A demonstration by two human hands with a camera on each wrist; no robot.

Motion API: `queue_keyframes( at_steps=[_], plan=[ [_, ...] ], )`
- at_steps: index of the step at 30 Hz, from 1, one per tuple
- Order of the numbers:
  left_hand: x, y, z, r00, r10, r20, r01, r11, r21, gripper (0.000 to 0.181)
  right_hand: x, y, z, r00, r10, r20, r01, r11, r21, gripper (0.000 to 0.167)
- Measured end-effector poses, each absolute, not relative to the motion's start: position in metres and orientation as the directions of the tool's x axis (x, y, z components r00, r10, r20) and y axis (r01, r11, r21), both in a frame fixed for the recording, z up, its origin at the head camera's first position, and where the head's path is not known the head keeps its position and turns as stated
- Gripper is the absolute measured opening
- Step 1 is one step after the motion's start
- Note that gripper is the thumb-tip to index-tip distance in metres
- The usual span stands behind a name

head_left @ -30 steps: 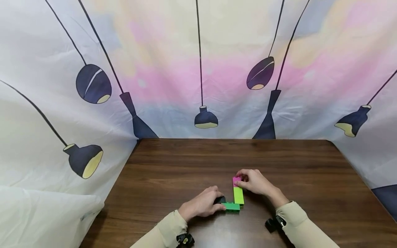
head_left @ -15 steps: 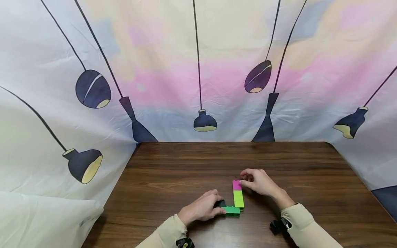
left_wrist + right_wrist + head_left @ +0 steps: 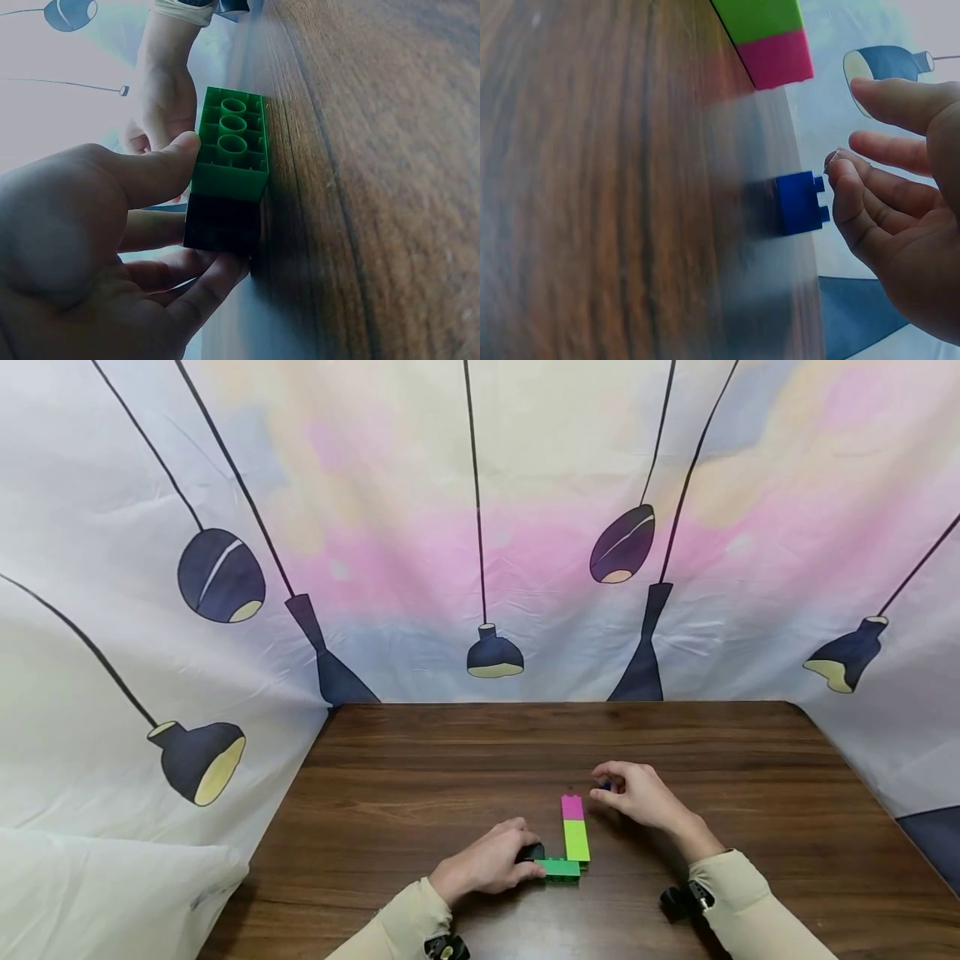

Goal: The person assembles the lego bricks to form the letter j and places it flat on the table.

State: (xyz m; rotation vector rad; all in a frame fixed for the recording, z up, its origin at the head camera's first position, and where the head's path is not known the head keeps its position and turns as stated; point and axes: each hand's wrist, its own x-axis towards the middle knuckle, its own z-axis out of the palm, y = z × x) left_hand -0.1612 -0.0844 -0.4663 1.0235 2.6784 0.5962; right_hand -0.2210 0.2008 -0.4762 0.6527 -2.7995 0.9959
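My left hand (image 3: 487, 857) grips a green brick (image 3: 561, 871) and a black brick (image 3: 532, 852) joined to it; the thumb is on the green one, fingers round the black one. In the left wrist view the green brick's hollow underside (image 3: 232, 124) faces the camera. A yellow-green brick (image 3: 577, 841) adjoins the green one's right end and runs away from me, with a pink brick (image 3: 572, 807) at its far end. My right hand (image 3: 641, 795) hovers beside a blue brick (image 3: 606, 786), fingers loosely bent. In the right wrist view this blue brick (image 3: 796, 202) stands studs up, apart from the fingertips.
All the bricks are on a brown wood-grain table (image 3: 420, 760). Behind it hangs a cloth (image 3: 420, 568) printed with lamps. White fabric (image 3: 112, 893) bulges at the table's left edge. Dark small devices (image 3: 678, 902) are strapped at both wrists.
My right hand has let go of the pink brick and moved right, and the blue brick now shows between its thumb and fingers. The left hand keeps its grip.
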Motion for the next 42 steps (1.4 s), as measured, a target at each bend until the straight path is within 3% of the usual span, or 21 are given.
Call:
queue_keyframes(
  at_steps=[16, 42],
  plan=[
    [-0.161, -0.083, -0.468, -0.743, 0.668, -0.05, 0.571, 0.671, 0.473, 0.038, -0.224, 0.218, -0.481, -0.906, -0.319, 0.277, -0.422, 0.723, -0.547, 0.03],
    [-0.163, -0.086, -0.468, -0.735, 0.676, -0.058, 0.577, 0.668, 0.47, 0.04, -0.235, 0.22, -0.492, -0.927, -0.334, 0.169, -0.373, 0.784, -0.496, 0.022]
  ],
)
